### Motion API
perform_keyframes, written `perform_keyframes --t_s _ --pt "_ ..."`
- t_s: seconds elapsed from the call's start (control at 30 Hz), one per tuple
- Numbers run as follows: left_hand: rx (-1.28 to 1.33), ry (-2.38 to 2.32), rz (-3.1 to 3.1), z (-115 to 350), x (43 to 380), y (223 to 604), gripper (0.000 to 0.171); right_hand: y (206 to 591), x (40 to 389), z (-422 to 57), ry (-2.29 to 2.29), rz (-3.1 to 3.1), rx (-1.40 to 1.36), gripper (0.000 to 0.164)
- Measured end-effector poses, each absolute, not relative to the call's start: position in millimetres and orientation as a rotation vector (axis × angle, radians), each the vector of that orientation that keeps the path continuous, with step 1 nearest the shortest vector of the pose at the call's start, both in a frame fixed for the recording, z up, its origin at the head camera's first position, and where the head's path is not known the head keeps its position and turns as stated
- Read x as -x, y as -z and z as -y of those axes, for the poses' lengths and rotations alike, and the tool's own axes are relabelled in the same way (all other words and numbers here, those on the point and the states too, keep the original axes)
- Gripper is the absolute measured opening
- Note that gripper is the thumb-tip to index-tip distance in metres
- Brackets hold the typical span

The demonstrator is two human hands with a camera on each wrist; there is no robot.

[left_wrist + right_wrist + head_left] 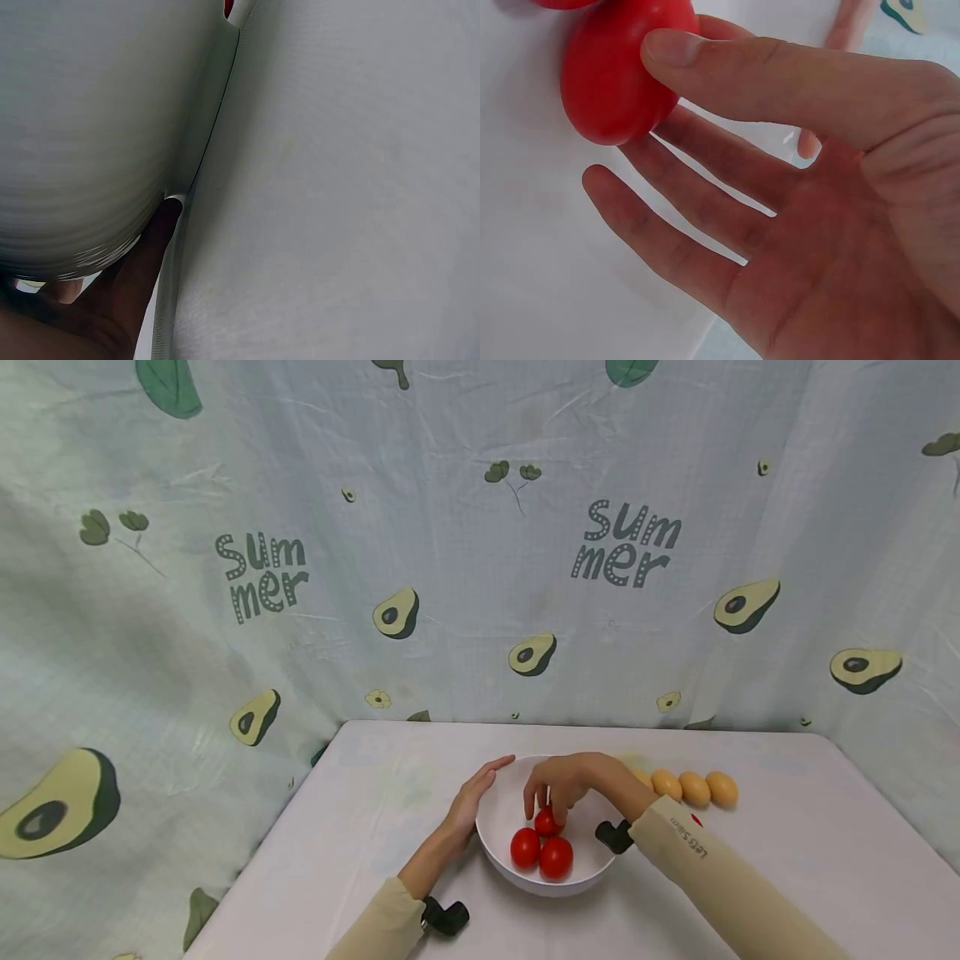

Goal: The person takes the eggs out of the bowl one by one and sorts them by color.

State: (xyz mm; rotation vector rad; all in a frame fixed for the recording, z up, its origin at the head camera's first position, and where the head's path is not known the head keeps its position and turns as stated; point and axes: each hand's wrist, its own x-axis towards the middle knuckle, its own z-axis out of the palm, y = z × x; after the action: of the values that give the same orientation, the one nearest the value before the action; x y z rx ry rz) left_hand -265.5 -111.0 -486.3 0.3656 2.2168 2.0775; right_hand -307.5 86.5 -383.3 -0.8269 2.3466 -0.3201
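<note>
A white bowl [540, 887] stands on the table with several smooth, glossy red egg-shaped things inside. In the head view two of them [525, 848] [557, 858] lie at the bowl's near side. My right hand [562, 781] reaches down into the bowl and pinches another red egg-shaped thing [626, 71] between thumb and fingers; its little finger stays apart from it. Against the bowl's left outer side rests my left hand [468, 802], fingers stretched along the wall up to the rim. In the left wrist view its fingers [142, 277] touch the bowl's outside [90, 135].
Several orange-yellow egg-shaped things [694, 789] lie in a row on the table [787, 827], behind the right forearm and partly hidden by it. A pale curtain [465, 543] printed with avocados hangs behind the table. Black wrist cameras [446, 917] sit on both arms.
</note>
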Motion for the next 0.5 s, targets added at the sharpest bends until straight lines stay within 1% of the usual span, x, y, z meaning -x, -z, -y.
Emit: perform_keyframes --t_s 0.5 --pt "-0.354 -2.085 -2.206 110.9 265.2 486.4 0.05 389.9 308.4 -78.0 0.281 -2.406 0.739 0.028"
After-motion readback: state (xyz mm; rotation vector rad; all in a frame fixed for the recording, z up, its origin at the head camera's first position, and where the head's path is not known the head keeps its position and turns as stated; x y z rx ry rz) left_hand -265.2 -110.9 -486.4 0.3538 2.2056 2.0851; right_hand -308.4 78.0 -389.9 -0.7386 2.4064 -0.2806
